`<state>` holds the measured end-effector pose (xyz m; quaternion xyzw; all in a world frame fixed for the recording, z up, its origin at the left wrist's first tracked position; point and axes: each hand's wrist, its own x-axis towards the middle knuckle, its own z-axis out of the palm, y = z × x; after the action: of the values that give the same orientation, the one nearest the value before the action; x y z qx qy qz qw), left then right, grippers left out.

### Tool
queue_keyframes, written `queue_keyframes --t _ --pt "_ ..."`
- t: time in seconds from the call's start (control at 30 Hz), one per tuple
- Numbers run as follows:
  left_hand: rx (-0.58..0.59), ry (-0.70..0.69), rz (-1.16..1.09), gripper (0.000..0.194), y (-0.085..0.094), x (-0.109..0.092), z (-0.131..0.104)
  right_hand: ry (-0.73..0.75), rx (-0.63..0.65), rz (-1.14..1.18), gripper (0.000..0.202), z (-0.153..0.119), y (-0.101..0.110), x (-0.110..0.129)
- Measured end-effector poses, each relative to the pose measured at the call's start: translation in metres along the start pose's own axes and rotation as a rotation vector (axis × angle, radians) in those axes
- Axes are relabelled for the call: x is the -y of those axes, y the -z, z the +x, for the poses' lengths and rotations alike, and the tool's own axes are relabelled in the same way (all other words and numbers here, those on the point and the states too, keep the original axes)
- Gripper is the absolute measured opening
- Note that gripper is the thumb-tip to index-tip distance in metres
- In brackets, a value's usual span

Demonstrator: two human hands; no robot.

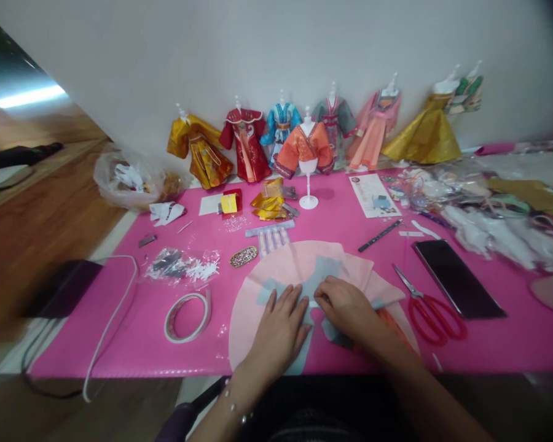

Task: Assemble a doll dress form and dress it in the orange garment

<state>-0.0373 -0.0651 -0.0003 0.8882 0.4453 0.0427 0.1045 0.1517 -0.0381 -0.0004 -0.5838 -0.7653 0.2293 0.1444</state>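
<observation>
My left hand (281, 322) lies with fingers stretched out on a pale pink round cloth (244, 319) and the grey-blue fabric piece (327, 269) on top of it. Close by, my right hand (345, 301) is closed in a pinch at a narrow white strip (312, 303) on the grey-blue piece. The fingertips hide part of that strip. Orange fabric (391, 325) shows beneath my right forearm. A roll of white tape (169, 328) lies left of the cloth, and red-handled scissors (435, 316) lie open to its right.
Doll dresses on small white stands line the wall, with an orange top (305, 147) in front. A black phone (458, 279) and plastic bags (488, 233) occupy the right. Left are a black box (67, 285), white cable (113, 325) and patterned oval clip (243, 256).
</observation>
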Motion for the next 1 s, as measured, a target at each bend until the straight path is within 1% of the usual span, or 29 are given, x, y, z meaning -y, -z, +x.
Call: queue_keyframes --t 0.27,0.4,0.53,0.67,0.83,1.0 --pt "0.015 0.007 -0.021 0.052 0.002 0.002 -0.001 0.052 0.000 -0.065 0.010 0.000 -0.007 -0.002" --pt "0.037 0.001 -0.038 0.054 0.003 0.003 0.000 0.078 0.009 -0.094 0.015 0.000 -0.008 -0.001" --pt "0.042 0.007 -0.058 0.054 0.001 0.006 -0.002 0.115 0.022 -0.113 0.017 0.001 -0.006 0.000" --pt "0.021 0.012 -0.092 0.058 -0.002 0.007 -0.004 0.198 0.059 -0.112 0.011 0.002 0.000 0.001" --pt "0.026 0.024 -0.115 0.061 -0.004 0.008 -0.003 0.283 0.109 -0.118 0.013 0.007 0.005 0.000" --pt "0.039 0.030 -0.116 0.062 -0.003 0.007 -0.003 0.323 0.124 -0.129 0.016 0.009 0.006 0.000"
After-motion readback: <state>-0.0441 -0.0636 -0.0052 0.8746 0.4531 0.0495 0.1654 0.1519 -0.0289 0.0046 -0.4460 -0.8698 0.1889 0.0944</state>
